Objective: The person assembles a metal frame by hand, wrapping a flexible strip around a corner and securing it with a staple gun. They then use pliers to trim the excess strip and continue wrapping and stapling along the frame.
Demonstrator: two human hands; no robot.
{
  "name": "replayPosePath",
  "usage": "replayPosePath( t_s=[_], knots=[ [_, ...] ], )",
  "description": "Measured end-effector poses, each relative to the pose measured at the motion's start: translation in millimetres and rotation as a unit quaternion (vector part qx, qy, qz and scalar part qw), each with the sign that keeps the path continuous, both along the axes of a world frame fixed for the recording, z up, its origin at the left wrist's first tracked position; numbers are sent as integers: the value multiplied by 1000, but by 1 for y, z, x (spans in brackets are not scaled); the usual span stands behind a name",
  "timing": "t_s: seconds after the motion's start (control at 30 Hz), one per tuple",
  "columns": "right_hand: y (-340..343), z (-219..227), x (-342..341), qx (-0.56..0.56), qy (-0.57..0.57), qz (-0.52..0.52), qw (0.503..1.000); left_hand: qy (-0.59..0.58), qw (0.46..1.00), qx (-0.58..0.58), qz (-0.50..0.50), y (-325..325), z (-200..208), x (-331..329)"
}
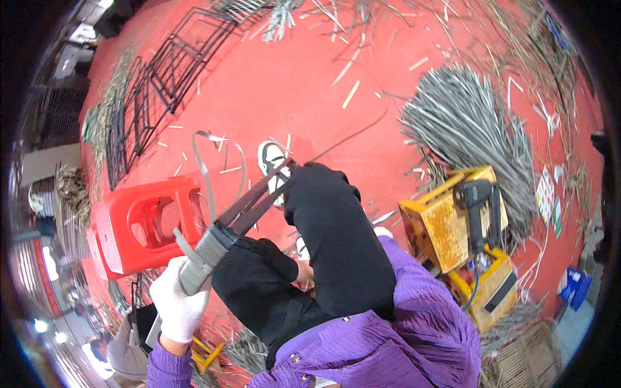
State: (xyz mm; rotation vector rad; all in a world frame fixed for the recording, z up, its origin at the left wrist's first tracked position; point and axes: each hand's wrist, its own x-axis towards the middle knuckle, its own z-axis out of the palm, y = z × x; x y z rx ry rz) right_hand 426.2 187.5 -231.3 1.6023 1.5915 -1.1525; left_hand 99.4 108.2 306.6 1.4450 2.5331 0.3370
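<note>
My left hand (178, 301), in a white glove, is closed around the near end of a narrow dark metal frame (249, 210). Grey flat strip is wound over this end in a wrapping (206, 255). From it a loose strip (206, 169) curls up and arches over. The frame's bare bars run away toward my shoe, beside my black-trousered knee. Past the knee, at the end of my purple sleeve, only a bit of my white-gloved right hand (383, 231) shows. Its fingers are hidden. A thin pale strip (386, 216) lies close by it.
To the left stands a red plastic stool (119, 226). Black metal frames (171, 71) lie beyond it. On the right, a black air stapler (477, 194) rests on a worn yellow stool (436, 226), before a big bundle of grey strips (459, 116). Scraps litter the red floor (291, 84).
</note>
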Motion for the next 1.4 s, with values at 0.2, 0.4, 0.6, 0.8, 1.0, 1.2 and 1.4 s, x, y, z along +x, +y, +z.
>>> replayPosePath(
  t_s=[0.2,0.4,0.6,0.8,1.0,1.2,1.4],
  knots=[
    [-5,-20,7,31,122,-125,984,25,999,20,-32,4,-1,3],
    [69,169,54,124,360,-136,914,30,998,23,-59,0,5,7],
    [53,338,89,63,475,-160,863,-43,988,75,-132,13,8,9],
    [17,308,30,-164,444,-629,617,-249,937,225,-101,41,-3,-4],
    [94,443,-10,206,542,-136,804,-375,907,168,-87,39,-4,-28],
    [124,555,-81,488,336,440,675,-518,833,180,-75,37,-4,-24],
    [139,567,-113,540,293,548,568,-502,842,181,-81,37,-3,-21]
  ],
)
